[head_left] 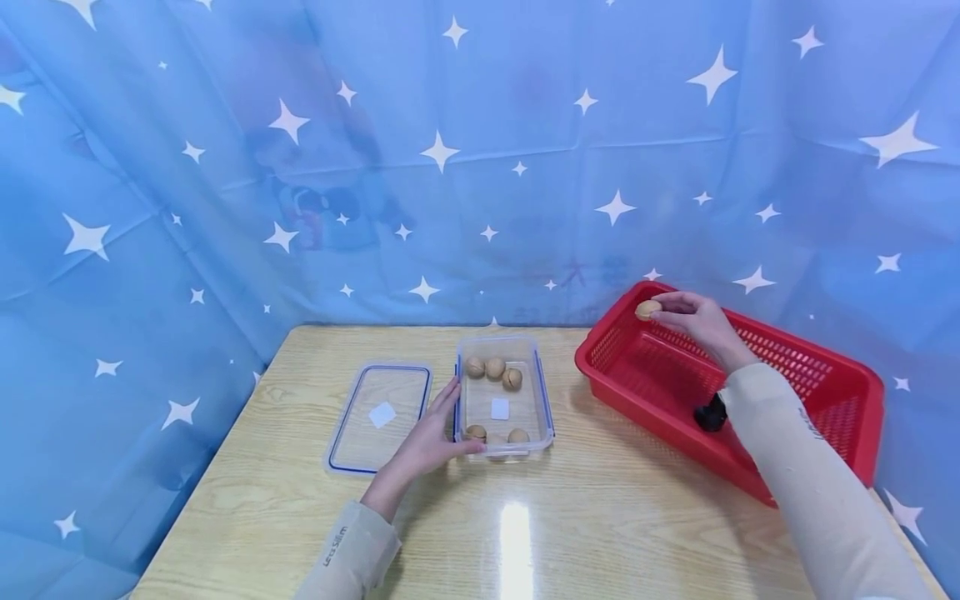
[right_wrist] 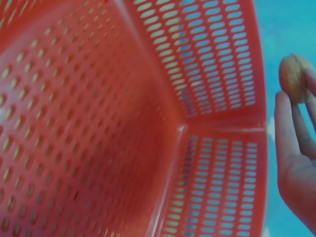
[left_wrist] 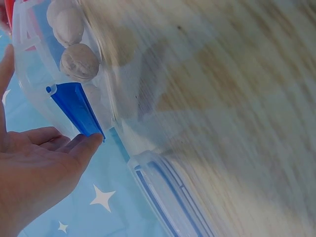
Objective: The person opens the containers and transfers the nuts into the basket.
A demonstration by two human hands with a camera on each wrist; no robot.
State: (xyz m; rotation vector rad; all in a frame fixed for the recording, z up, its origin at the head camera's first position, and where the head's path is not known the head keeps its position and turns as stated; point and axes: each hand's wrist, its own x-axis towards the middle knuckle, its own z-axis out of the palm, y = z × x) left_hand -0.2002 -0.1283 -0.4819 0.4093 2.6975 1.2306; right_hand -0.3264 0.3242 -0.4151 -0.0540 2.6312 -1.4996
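A walnut (head_left: 648, 310) is pinched between the thumb and fingertips of my right hand (head_left: 697, 323), above the far left part of the red basket (head_left: 645, 421). In the right wrist view the same walnut (right_wrist: 295, 78) shows beyond the basket's rim. My left hand (head_left: 429, 440) rests against a clear plastic box (head_left: 525, 417), fingers extended along its left side and thumb at the near corner. In the left wrist view its fingertips touch a blue side latch (left_wrist: 78, 109). Inside the box, several walnuts (head_left: 495, 368) lie in two groups, at the far and near ends.
A clear lid with a blue seal (head_left: 352, 425) lies flat to the left of the box. Both stand on a wooden table (head_left: 247, 475). A blue curtain with white stars (head_left: 510, 208) hangs behind the table. Near my right sleeve is a black device (head_left: 710, 413).
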